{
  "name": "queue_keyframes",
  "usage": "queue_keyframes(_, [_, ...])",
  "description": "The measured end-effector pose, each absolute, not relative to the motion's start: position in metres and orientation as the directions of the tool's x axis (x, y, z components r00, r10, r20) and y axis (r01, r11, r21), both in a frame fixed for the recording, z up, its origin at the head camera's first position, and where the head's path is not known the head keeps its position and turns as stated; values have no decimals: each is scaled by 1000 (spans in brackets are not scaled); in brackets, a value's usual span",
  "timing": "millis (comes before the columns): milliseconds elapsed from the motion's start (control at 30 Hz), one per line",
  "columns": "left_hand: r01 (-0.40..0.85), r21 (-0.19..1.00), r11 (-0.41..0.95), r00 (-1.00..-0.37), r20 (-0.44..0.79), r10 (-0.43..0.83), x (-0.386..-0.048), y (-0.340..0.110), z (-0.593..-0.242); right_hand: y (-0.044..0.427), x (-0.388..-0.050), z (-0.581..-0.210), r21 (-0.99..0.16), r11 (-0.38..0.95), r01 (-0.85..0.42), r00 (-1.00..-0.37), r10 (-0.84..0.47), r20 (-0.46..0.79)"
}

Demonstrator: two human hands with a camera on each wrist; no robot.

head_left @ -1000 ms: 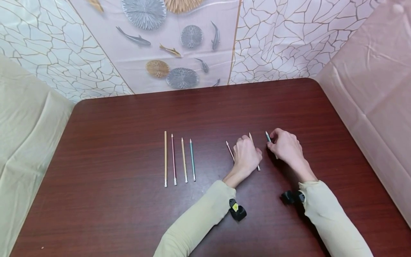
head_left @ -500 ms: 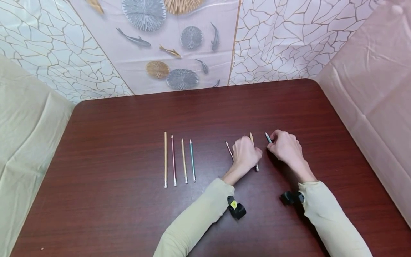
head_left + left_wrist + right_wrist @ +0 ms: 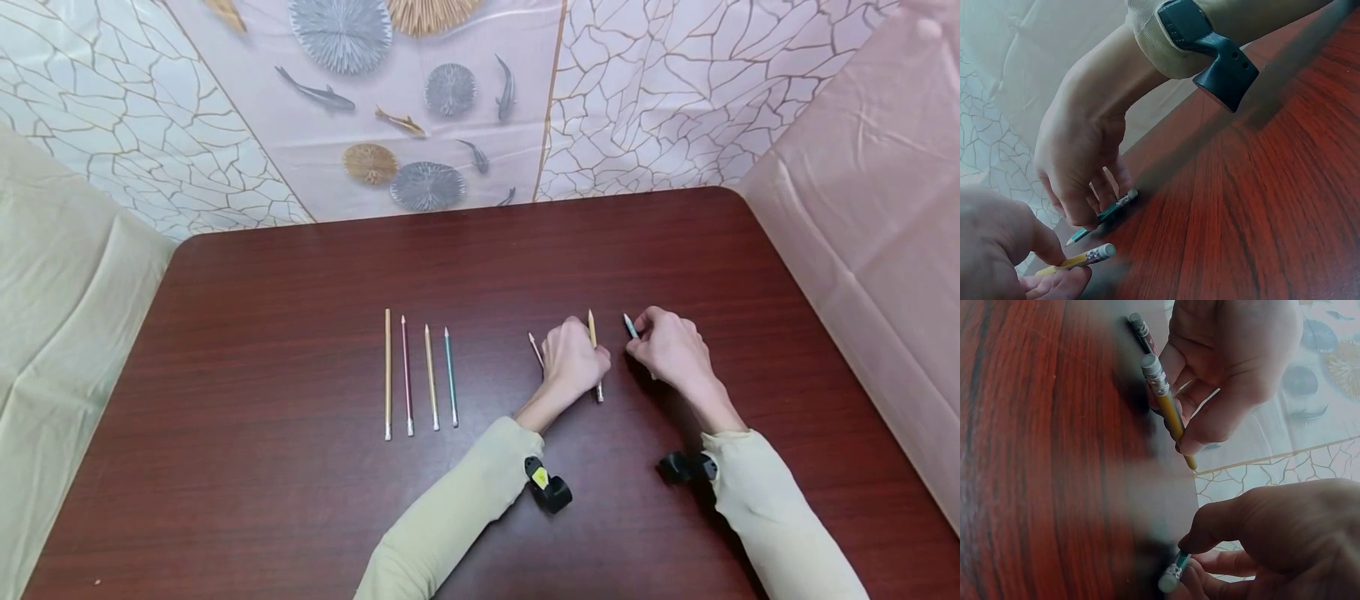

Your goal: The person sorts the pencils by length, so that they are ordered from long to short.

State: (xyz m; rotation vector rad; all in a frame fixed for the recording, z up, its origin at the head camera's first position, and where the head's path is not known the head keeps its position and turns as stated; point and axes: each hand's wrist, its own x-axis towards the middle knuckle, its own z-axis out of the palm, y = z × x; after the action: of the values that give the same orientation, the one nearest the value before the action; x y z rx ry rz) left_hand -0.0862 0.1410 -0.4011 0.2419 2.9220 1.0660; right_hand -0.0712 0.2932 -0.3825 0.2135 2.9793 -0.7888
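In the head view the left hand (image 3: 573, 357) pinches a yellow pencil (image 3: 592, 329) between thumb and fingers, its tip pointing to the table's far edge. Just left of that hand lies a dark red pencil (image 3: 536, 350), partly hidden by it. The right hand (image 3: 675, 348) grips a green pencil (image 3: 630, 326), mostly covered by its fingers. The left wrist view shows the yellow pencil (image 3: 1072, 260) beside the green one (image 3: 1109, 212). In the right wrist view, the yellow pencil (image 3: 1171, 415) slants with its eraser end toward the camera, and the green pencil's eraser end (image 3: 1169, 579) sticks out below.
Left of the hands, a row on the brown table (image 3: 262, 500) holds a plain tan pencil (image 3: 387, 375), a dark red one (image 3: 407, 375), a yellow one (image 3: 431, 375) and a green one (image 3: 451, 375). Patterned cloth (image 3: 480, 183) hangs behind the table's far edge.
The yellow pencil's tip has shifted slightly right and its eraser end slightly left, so it stands straighter. The right hand and the green pencil have moved a little right and nearer the camera wearer.
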Motion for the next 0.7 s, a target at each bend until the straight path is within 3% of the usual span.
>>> queue_keyframes(400, [125, 725, 677, -988, 32, 148, -81, 136, -397, 292, -69, -381, -549, 830, 101, -994, 102, -28])
queue_keyframes(700, [-13, 870, 493, -976, -118, 183, -82, 125, -389, 288, -67, -379, -608, 793, 26, -999, 50, 22])
